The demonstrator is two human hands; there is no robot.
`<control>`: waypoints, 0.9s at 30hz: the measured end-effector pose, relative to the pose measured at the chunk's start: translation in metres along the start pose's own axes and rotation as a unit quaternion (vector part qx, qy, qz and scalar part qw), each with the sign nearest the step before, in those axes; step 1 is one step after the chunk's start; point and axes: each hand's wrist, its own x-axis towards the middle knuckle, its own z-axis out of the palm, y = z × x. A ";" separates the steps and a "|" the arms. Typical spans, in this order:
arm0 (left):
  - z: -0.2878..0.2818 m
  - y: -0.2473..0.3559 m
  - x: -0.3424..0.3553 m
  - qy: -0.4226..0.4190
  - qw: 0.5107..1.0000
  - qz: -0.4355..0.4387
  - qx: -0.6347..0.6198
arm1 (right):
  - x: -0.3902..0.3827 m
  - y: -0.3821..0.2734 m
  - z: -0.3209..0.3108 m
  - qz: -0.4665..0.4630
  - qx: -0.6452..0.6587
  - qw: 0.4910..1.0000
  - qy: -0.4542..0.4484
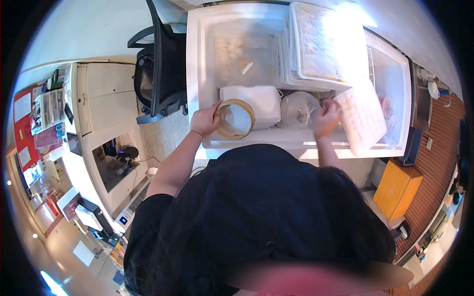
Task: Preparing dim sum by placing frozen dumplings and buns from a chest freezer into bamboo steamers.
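Here, left hand angled outward, pinching round yellow-rimmed container, right hand blurred beside pale tray, grip unclear.

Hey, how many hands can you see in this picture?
2. The left hand grips the round tan-rimmed item; the right hand, blurred, is between the clear plastic bag and the pale dimpled tray. No others show.

Black chair, white cabinets, red board left; pale floor

text: none legible | display: lit, too small | papers on red board: unreadable
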 end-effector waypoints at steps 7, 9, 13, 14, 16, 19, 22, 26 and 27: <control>-0.009 0.010 0.003 0.001 1.000 -0.009 -0.021 | 0.008 -0.144 0.179 -0.147 0.246 0.895 -0.341; -0.011 0.011 0.008 -0.026 0.999 0.016 -0.029 | 0.019 -0.146 0.236 -0.166 0.200 0.899 -0.353; -0.007 0.007 0.006 0.001 0.999 0.021 -0.035 | 0.014 -0.165 0.280 -0.151 0.112 0.803 -0.566; -0.006 0.006 0.004 0.015 0.999 0.032 -0.027 | 0.012 -0.169 0.282 -0.154 0.079 0.758 -0.629; -0.005 0.005 -0.002 0.032 0.999 0.027 -0.022 | 0.001 -0.174 0.279 -0.170 0.063 0.764 -0.620; -0.010 0.008 0.011 0.026 0.998 0.045 -0.033 | -0.016 -0.138 0.287 -0.159 0.044 0.777 -0.608; -0.005 0.002 0.001 0.022 0.999 0.025 -0.035 | -0.037 -0.144 0.251 -0.162 0.038 0.778 -0.606; -0.003 0.000 -0.013 0.040 0.998 0.006 -0.041 | -0.017 -0.170 0.246 -0.237 0.025 0.708 -0.665; -0.005 0.002 -0.006 0.039 0.998 0.020 -0.040 | -0.008 -0.158 0.268 -0.226 0.025 0.716 -0.659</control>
